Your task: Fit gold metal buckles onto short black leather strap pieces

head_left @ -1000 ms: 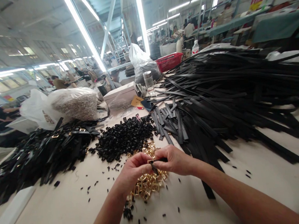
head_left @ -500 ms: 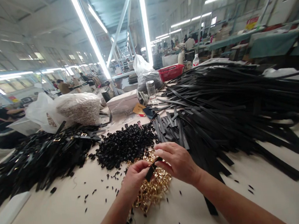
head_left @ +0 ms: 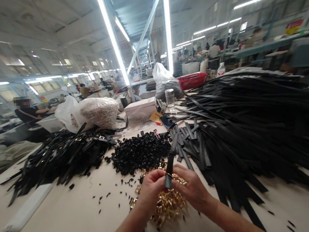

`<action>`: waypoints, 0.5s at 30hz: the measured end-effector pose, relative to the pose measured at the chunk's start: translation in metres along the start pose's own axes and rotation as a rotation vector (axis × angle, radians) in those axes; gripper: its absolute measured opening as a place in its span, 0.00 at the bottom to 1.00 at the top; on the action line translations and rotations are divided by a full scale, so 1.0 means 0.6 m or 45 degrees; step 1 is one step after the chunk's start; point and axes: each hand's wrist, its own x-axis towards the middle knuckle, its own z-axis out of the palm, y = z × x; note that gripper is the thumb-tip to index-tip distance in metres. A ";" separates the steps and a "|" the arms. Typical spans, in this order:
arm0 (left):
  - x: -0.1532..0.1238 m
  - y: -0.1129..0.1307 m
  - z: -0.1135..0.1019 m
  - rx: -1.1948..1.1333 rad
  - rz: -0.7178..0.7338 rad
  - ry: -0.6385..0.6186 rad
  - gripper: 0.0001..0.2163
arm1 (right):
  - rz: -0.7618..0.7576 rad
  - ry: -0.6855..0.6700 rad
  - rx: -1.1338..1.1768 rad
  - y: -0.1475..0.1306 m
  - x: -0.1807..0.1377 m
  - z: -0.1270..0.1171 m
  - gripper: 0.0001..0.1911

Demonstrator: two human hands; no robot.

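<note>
Pinching a short flat black leather strap upright between left hand and right hand, both closed on its lower end above the heap of shiny gold metal buckles on the pale bench, risking slipping into the pile.

Both bare forearms came in from the near edge and converged toward the middle, the left one rising from the lower left and the right one from the lower right. The left hand sat with its back to the camera, fingers curled inward and thumb pressed toward the right. The right hand faced it, touching it at the fingertips, knuckles up and wrist bent slightly. Both hands were closed in a pinch where they met, held low and near.
</note>
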 end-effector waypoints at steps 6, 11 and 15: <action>-0.004 0.003 0.004 0.201 0.158 -0.045 0.09 | 0.427 -0.042 0.656 0.006 0.000 0.016 0.21; -0.004 0.005 0.005 0.329 0.244 -0.148 0.08 | 0.531 0.035 0.812 0.016 -0.001 0.019 0.19; 0.010 0.032 -0.027 0.434 0.169 -0.100 0.10 | 0.527 0.130 0.700 0.029 0.003 0.007 0.19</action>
